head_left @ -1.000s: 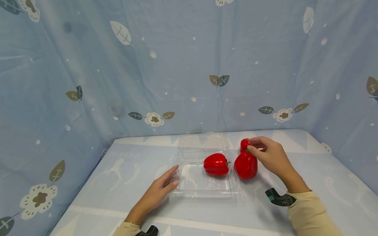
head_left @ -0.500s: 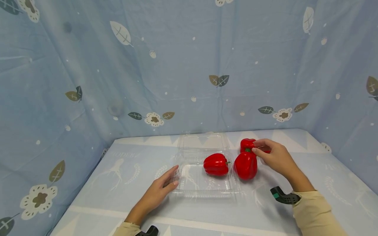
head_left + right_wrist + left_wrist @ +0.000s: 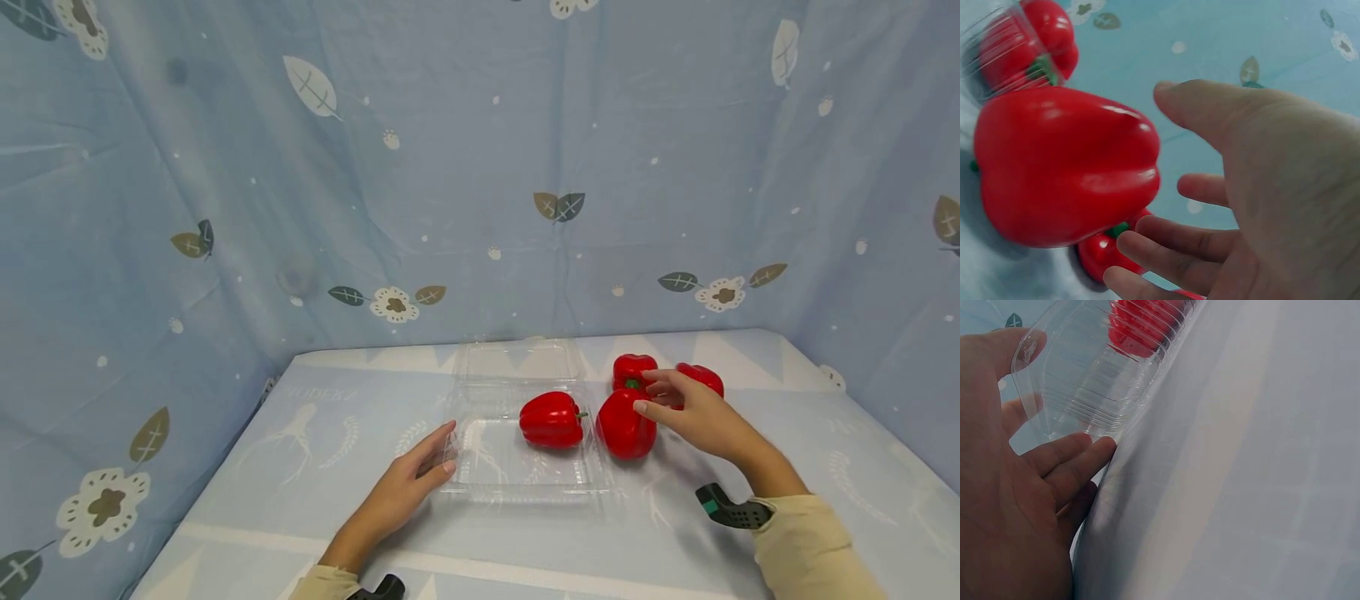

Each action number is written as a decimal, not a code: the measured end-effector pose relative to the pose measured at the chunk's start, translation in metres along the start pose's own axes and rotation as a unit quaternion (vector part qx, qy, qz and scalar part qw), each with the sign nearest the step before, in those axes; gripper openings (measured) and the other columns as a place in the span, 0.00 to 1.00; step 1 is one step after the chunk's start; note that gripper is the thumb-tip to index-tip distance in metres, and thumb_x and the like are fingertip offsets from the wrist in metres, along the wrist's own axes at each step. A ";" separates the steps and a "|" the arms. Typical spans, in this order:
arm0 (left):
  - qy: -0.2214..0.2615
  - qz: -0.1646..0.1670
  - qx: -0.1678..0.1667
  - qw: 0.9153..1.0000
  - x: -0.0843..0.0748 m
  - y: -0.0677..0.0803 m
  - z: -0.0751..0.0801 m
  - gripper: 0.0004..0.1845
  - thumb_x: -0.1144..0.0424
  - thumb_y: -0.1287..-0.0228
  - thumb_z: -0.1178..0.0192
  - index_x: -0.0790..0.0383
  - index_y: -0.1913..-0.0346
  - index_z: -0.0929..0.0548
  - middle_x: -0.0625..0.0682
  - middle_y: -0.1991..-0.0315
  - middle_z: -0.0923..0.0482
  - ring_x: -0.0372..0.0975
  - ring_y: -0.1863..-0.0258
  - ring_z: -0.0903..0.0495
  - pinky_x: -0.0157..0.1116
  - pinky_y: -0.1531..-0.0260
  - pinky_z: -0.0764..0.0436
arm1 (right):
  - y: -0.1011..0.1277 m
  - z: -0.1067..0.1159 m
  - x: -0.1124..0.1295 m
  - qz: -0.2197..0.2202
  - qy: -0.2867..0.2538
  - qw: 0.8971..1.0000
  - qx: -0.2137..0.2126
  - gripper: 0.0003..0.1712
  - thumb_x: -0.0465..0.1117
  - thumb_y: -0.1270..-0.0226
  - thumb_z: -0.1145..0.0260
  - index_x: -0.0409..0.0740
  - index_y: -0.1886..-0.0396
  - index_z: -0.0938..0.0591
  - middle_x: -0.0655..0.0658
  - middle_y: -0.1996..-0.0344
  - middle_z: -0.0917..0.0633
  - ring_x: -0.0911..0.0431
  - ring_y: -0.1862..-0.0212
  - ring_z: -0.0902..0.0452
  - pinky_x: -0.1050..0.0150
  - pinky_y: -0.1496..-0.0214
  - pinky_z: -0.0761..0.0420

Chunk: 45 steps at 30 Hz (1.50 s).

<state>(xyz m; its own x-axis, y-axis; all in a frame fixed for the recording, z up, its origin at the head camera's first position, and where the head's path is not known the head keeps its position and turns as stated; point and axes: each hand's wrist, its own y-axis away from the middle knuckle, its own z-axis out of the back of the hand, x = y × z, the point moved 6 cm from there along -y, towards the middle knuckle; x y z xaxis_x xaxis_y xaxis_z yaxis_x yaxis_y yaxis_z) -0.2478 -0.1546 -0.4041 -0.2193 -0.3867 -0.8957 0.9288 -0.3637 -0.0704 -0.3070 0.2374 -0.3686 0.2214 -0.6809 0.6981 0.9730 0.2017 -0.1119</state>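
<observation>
Right hand (image 3: 693, 417) open over the peppers, gripping nothing
I saw its fingers beside the near pepper (image 3: 624, 423), just right of the tray (image 3: 517, 483); left hand (image 3: 408, 483) lay open, fingertips touching the tray's left edge.

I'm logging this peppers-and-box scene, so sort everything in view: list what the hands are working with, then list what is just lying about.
In hand:
left hand, touching the clear plastic box
right hand, open by the nearest pepper
pepper in the box

Lying about:
two peppers behind
floral cloth backdrop
table cover
</observation>
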 end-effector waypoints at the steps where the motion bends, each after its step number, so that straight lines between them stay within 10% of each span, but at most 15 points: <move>1: 0.002 0.000 0.000 1.000 0.004 -0.001 -0.001 0.31 0.50 0.31 0.45 0.47 0.28 0.40 0.55 0.29 0.41 0.49 0.33 0.36 0.46 0.37 0.35 | 0.001 -0.001 -0.001 -0.001 -0.004 1.000 0.002 0.44 0.60 0.43 0.32 0.41 0.34 0.33 0.35 0.45 0.24 0.40 0.45 0.28 0.55 0.61 0.16; 8: 0.002 -0.008 -0.015 1.000 0.030 -0.010 -0.002 0.29 0.52 0.30 0.46 0.37 0.29 0.40 0.48 0.29 0.41 0.45 0.33 0.36 0.46 0.36 0.35 | 0.003 -0.012 -0.008 -0.033 -0.019 0.999 0.016 0.48 0.62 0.43 0.33 0.37 0.33 0.37 0.33 0.44 0.25 0.39 0.44 0.28 0.54 0.57 0.16; 19: -0.003 0.000 -0.010 1.000 0.009 -0.004 -0.001 0.31 0.49 0.31 0.45 0.47 0.28 0.40 0.55 0.29 0.40 0.49 0.34 0.35 0.51 0.37 0.36 | 0.003 -0.022 -0.020 -0.064 -0.030 0.997 0.029 0.50 0.65 0.43 0.35 0.35 0.33 0.39 0.32 0.41 0.28 0.38 0.42 0.31 0.50 0.53 0.18; 45: -0.042 0.008 -0.018 0.999 0.030 -0.011 0.000 0.30 0.47 0.31 0.46 0.37 0.28 0.41 0.44 0.30 0.40 0.38 0.33 0.37 0.45 0.35 0.37 | 0.001 -0.036 -0.030 -0.087 -0.058 0.993 0.054 0.52 0.63 0.46 0.32 0.34 0.32 0.39 0.36 0.43 0.27 0.44 0.45 0.31 0.53 0.54 0.19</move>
<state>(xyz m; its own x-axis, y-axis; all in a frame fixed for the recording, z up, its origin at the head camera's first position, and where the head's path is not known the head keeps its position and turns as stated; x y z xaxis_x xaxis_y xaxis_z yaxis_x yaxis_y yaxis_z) -0.2644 -0.1619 -0.4307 -0.2276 -0.4629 -0.8567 0.9423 -0.3265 -0.0739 -0.3101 0.2323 -0.4149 0.0358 -0.6274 0.7779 0.9820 0.1664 0.0889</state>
